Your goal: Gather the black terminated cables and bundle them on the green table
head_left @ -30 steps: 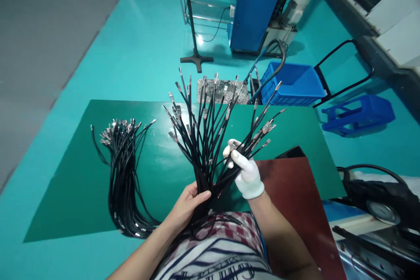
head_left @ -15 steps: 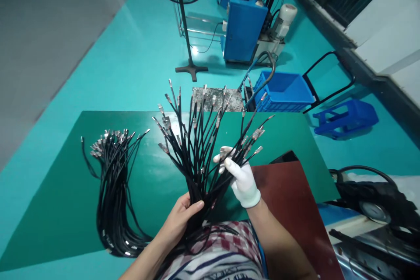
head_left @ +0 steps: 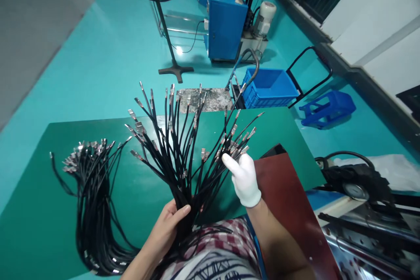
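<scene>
The left hand (head_left: 166, 227) grips a fanned bunch of black cables (head_left: 183, 157) at its gathered base, above the green bench (head_left: 39, 192). The gloved right hand (head_left: 244, 179) has its fingers pinched on a few metal-tipped ends. The cables look light and springy, likely to splay, so they are best held low where they bunch.

cable pile (head_left: 95, 210) on mat (head_left: 39, 210) | left of held bundle (head_left: 183, 153) | crate (head_left: 267, 87) behind
</scene>
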